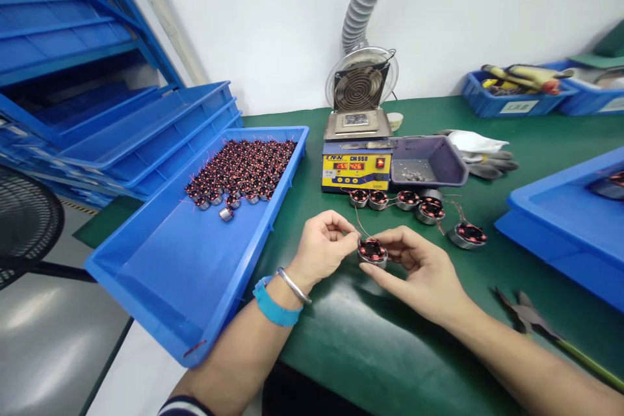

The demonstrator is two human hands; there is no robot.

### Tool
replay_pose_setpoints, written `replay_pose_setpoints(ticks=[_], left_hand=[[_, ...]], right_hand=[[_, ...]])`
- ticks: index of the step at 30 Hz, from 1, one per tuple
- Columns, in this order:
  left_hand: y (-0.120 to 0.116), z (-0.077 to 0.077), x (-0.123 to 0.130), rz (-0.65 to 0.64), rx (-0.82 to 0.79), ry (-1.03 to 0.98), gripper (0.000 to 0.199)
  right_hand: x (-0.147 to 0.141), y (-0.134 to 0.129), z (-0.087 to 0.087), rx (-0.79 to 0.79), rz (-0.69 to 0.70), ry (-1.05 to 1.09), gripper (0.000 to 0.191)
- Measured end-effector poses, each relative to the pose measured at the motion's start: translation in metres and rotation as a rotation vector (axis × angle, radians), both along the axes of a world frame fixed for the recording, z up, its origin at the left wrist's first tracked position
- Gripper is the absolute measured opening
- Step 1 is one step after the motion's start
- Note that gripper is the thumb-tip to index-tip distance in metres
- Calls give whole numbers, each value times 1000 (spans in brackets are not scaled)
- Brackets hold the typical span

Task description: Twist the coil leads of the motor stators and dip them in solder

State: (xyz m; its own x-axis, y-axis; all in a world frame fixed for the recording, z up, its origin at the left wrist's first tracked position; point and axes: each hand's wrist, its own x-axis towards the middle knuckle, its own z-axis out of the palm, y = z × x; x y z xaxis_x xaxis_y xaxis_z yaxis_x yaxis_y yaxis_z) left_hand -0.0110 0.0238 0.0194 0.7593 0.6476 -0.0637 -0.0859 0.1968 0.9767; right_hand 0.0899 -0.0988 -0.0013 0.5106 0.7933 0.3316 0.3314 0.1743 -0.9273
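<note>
A round metal stator with copper windings (373, 253) is just above the green table, between my hands. My right hand (424, 270) is closed round its right side, thumb at the front. My left hand (327, 246), with a bangle and a blue band at the wrist, pinches at the stator's left edge, by its thin copper wires. What lies between those fingertips is too small to make out. Several similar stators (407, 200) stand in a loose row behind, in front of a yellow-and-blue solder pot unit (355, 172).
A blue tray (195, 273) with many small stators stands at the left. Cutters (529, 315) lie at the right, near another blue tray (560, 234). Behind are a grey bin (429, 159), gloves (487, 162) and a tool box (517, 104).
</note>
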Motion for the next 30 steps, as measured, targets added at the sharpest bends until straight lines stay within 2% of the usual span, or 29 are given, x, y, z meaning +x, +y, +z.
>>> replay_pose_setpoints(ticks=[9, 15, 18, 23, 25, 28, 30], left_hand=[[3, 4, -1, -107, -35, -25, 4], [2, 9, -1, -43, -55, 65, 18], [0, 7, -3, -14, -16, 100, 22], [0, 4, -5, 146, 134, 97, 23], [3, 7, -6, 255, 92, 10, 19], [7, 13, -6, 426, -52, -191, 15], [9, 16, -6, 455, -151, -221, 20]], right_hand=[[1, 0, -1, 0, 26, 3, 35], [2, -1, -3, 31, 13, -23, 30], [2, -1, -3, 58, -14, -78, 27], [-1, -2, -2, 64, -50, -191, 25], [-2, -2, -1, 34, -59, -191, 25], [-2, -2, -1, 20, -66, -139, 27], [-1, -2, 0, 31, -69, -95, 30]])
